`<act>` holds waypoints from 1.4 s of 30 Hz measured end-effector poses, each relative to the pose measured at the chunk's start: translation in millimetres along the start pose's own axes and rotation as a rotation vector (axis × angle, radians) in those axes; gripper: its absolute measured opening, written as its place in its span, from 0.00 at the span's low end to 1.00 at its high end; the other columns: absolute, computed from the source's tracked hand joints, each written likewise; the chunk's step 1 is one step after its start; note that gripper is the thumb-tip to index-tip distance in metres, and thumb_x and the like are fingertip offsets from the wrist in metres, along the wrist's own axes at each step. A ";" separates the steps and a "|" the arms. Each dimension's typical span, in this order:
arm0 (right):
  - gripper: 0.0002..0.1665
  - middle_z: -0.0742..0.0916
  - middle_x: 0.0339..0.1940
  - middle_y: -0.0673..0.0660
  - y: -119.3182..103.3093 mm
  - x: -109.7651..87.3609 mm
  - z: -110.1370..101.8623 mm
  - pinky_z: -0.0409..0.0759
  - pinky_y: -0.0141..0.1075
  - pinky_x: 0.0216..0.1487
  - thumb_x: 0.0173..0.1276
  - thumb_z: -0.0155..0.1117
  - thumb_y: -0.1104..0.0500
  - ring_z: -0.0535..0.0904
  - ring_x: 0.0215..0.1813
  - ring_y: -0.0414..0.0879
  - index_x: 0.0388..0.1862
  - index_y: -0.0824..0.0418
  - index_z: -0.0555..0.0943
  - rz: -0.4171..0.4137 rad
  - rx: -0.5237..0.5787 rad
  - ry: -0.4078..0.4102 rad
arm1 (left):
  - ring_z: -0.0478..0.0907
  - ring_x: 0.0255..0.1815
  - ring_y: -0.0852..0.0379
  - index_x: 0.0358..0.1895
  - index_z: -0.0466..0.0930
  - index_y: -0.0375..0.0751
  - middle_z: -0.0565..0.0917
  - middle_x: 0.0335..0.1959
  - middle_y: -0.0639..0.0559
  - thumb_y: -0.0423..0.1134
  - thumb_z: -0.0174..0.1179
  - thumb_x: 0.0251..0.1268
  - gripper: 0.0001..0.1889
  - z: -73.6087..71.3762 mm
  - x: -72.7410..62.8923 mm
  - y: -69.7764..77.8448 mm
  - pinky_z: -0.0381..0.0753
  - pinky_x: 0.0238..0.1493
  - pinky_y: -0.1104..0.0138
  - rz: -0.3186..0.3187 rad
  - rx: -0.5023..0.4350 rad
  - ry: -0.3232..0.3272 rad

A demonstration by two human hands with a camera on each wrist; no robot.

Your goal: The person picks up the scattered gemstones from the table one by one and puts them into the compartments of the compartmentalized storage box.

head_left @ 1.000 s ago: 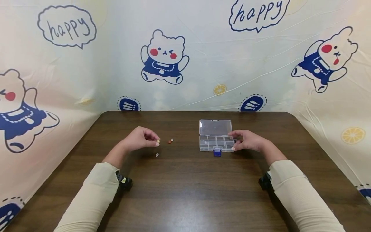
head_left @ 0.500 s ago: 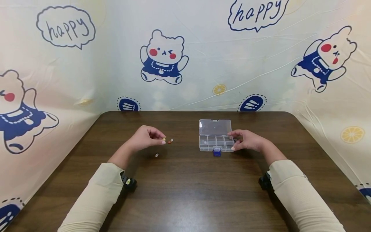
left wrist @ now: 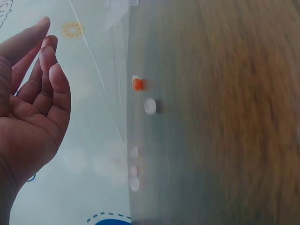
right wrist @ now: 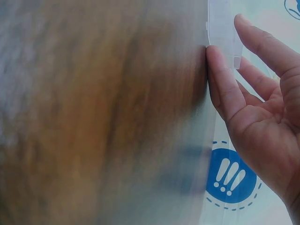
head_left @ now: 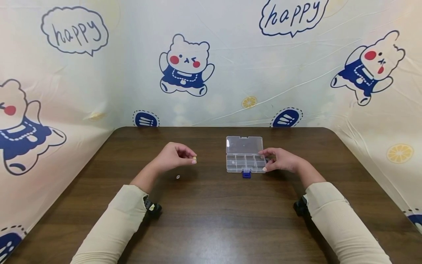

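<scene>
My left hand (head_left: 176,157) pinches a small yellowish pill (head_left: 195,158) between thumb and fingertips, above the table left of the box. In the left wrist view the fingers (left wrist: 60,79) are drawn together and the pill is hidden. A clear compartment box (head_left: 245,165) lies with its transparent lid (head_left: 244,145) standing open and a blue tab at its front. Something whitish shows faintly in a left compartment. My right hand (head_left: 281,159) grips the box's right end, thumb at the front corner, fingers at the back. A white tablet (head_left: 178,176) lies below my left hand.
In the left wrist view an orange pill (left wrist: 137,84) lies beside a pale one, with a larger white tablet (left wrist: 150,106) nearby and several pale pills (left wrist: 134,183) farther along. The brown table (head_left: 211,220) ends at a printed cloth backdrop (head_left: 230,66).
My left hand has moved right with the yellowish pill, toward the box. It now covers the orange pill and its pale neighbour in the head view. My right hand and the box stay put.
</scene>
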State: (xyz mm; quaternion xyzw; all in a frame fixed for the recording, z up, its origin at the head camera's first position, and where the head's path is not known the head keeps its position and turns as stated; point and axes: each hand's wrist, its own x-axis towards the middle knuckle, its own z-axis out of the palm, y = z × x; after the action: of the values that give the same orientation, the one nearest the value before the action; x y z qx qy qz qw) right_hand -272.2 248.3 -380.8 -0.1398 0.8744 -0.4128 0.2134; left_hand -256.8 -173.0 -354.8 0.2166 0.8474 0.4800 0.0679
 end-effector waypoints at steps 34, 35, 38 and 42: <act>0.45 0.71 0.65 0.67 0.3 0.4 0.2 0.75 0.47 0.59 0.57 0.77 0.56 0.77 0.48 0.53 0.70 0.62 0.67 -0.003 -0.001 0.003 | 0.79 0.31 0.52 0.36 0.88 0.38 0.86 0.29 0.50 0.37 0.75 0.52 0.10 37.6 27.1 26.9 0.79 0.34 0.64 0.080 -0.007 -0.019; 0.45 0.71 0.65 0.67 0.0 0.0 0.1 0.75 0.47 0.59 0.57 0.77 0.56 0.77 0.48 0.53 0.70 0.62 0.67 -0.002 0.000 0.003 | 0.79 0.32 0.52 0.36 0.88 0.38 0.86 0.29 0.50 0.37 0.75 0.52 0.10 38.2 28.1 27.3 0.79 0.35 0.64 0.078 -0.003 -0.022; 0.45 0.71 0.65 0.67 -0.6 -0.6 -0.2 0.75 0.47 0.59 0.57 0.77 0.56 0.77 0.48 0.53 0.70 0.62 0.67 -0.002 0.000 0.002 | 0.79 0.32 0.52 0.36 0.88 0.41 0.86 0.29 0.51 0.38 0.75 0.52 0.09 40.9 33.9 23.8 0.80 0.35 0.63 0.083 0.010 -0.033; 0.45 0.71 0.65 0.67 0.5 -0.7 -0.4 0.75 0.48 0.60 0.57 0.76 0.56 0.77 0.49 0.54 0.70 0.62 0.67 -0.005 0.001 0.002 | 0.80 0.32 0.53 0.35 0.88 0.41 0.86 0.29 0.52 0.36 0.74 0.52 0.07 45.3 39.0 27.3 0.81 0.36 0.63 0.097 0.024 -0.047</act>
State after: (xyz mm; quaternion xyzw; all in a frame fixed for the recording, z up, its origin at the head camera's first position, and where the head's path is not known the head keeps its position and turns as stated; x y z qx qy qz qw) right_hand -271.8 249.1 -380.8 -0.1414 0.8740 -0.4140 0.2115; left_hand -268.9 -108.5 -352.1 0.2695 0.8397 0.4673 0.0620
